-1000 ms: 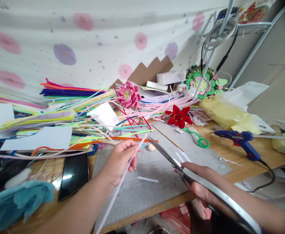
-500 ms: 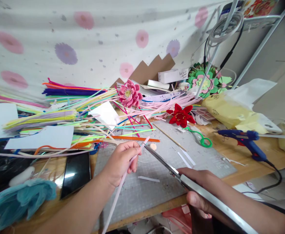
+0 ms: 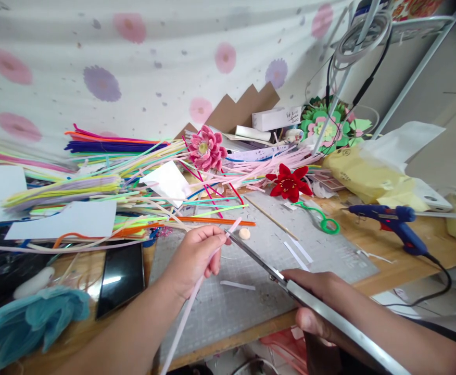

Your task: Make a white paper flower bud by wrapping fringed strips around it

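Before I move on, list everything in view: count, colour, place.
Held stem: 1, pink, centre
Scissors: 1, silver, centre right
Mat: 1, grey, centre
Bead: 1, cream, on mat
Stick: 1, tan, on mat
Strips: 3, white, on mat
Table: 1, brown, beneath
Red flower: 1, red, centre right
Ringed tool: 1, green, centre right
Glue gun: 1, blue, right
Large package: 1, yellow, right
Green flowers: several, green-pink, back right
Box: 1, white, back
Cardboard: 1, brown, back
Curtain: 1, white, back
Pink flower: 1, pink, back centre
Fuzzy stems: many, mixed, left, centre
Sheets: 3, white, left
Flat device: 1, black, left
Petal cluster: 1, teal, lower left
Left hand: 1, bare, on stem
Right hand: 1, bare, on scissors
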A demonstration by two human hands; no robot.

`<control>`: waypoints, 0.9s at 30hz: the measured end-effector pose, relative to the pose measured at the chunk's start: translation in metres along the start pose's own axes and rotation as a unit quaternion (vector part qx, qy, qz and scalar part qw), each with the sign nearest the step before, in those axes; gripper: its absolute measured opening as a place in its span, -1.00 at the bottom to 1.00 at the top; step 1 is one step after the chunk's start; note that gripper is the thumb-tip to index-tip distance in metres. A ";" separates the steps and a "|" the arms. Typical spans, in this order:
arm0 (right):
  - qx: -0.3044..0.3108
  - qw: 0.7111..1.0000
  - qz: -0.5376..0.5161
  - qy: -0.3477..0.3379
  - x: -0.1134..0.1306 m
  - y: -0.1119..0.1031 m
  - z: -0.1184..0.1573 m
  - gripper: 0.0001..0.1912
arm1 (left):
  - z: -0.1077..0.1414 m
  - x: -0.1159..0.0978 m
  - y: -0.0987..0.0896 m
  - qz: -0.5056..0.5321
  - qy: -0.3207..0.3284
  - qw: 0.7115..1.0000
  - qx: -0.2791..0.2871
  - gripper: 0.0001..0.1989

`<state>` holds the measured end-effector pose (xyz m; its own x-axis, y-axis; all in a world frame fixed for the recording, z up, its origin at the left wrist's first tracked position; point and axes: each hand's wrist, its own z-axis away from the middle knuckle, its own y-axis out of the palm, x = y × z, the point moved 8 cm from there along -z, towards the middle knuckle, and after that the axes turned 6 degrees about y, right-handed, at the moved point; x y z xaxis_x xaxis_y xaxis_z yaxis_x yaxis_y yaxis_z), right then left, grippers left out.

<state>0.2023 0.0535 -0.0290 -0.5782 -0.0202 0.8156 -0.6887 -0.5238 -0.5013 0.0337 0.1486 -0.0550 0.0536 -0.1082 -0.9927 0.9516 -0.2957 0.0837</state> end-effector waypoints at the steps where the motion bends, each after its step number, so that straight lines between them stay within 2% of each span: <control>1: 0.001 1.000 0.002 0.002 -0.001 0.000 0.000 -0.49 | 0.000 0.000 0.000 -0.001 0.000 1.000 -0.001 -0.83; 10: 0.004 1.000 -0.012 0.008 -0.005 0.003 -0.003 -0.40 | 0.000 0.002 -0.002 -0.025 -0.002 1.000 -0.006 -0.82; 18: -0.022 0.998 0.015 0.048 -0.010 0.000 -0.001 -0.46 | -0.003 0.011 -0.003 -0.110 -0.037 0.993 -0.007 -0.83; 23: 0.011 0.997 -0.001 0.072 -0.024 0.011 0.000 -0.50 | -0.003 0.021 0.002 -0.162 -0.084 0.983 0.019 -0.86; 27: 0.010 0.992 -0.016 0.122 -0.044 0.022 0.006 -0.53 | -0.001 0.032 0.009 -0.213 -0.110 0.969 0.054 -0.88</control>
<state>0.2153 0.0377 -0.0739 -0.6467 0.2018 0.7356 -0.7012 -0.5370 -0.4691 0.0442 0.1438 -0.0862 -0.4143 -0.1517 -0.8974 0.8356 -0.4543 -0.3090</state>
